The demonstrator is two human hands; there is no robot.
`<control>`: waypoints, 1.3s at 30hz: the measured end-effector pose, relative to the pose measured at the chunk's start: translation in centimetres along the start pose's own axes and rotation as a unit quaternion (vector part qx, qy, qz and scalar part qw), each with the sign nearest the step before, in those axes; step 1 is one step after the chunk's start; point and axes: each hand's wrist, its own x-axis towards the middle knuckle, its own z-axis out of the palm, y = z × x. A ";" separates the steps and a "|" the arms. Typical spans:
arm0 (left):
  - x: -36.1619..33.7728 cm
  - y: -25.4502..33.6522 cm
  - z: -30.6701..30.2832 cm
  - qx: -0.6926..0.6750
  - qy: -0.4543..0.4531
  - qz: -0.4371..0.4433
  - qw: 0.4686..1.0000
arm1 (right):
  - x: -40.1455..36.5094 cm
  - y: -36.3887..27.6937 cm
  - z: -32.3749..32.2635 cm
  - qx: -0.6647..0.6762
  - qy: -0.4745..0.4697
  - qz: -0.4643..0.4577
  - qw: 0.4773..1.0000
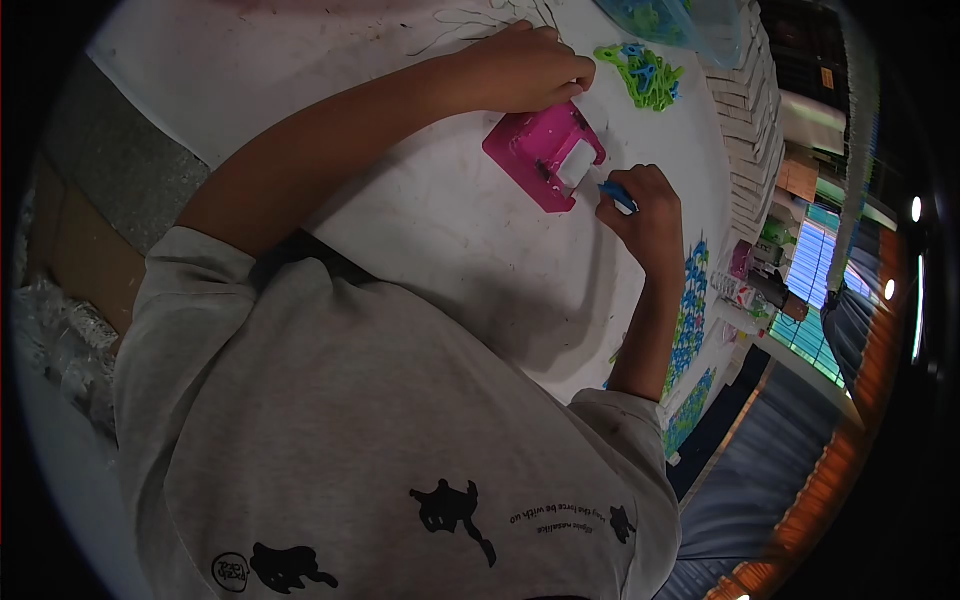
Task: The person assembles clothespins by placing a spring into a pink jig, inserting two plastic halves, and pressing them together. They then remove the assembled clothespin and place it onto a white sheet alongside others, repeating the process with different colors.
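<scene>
A pink holder (530, 150) with a white block (577, 163) at its right side lies on the white table (480, 250). My left hand (530, 68) is just above the holder's top edge, its fingers curled and pressed together; what they hold, if anything, is too small to make out. To the right of the holder, my right hand (645, 205) pinches a blue plastic piece (618, 196), which points toward the white block. Beyond them is a pile of green and blue plastic pieces (650, 82).
Thin dark strands (470, 25) lie at the top of the table. A bluish bag (665, 22) is at the top right. Stacked white boxes (750, 130) line the right side. Rows of blue and green pieces (690, 325) lie beyond my right forearm.
</scene>
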 end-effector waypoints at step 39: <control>0.8 1.6 -1.1 -0.118 -0.039 -0.038 0.992 | -9.8 3.2 3.2 0.406 0.462 0.231 0.754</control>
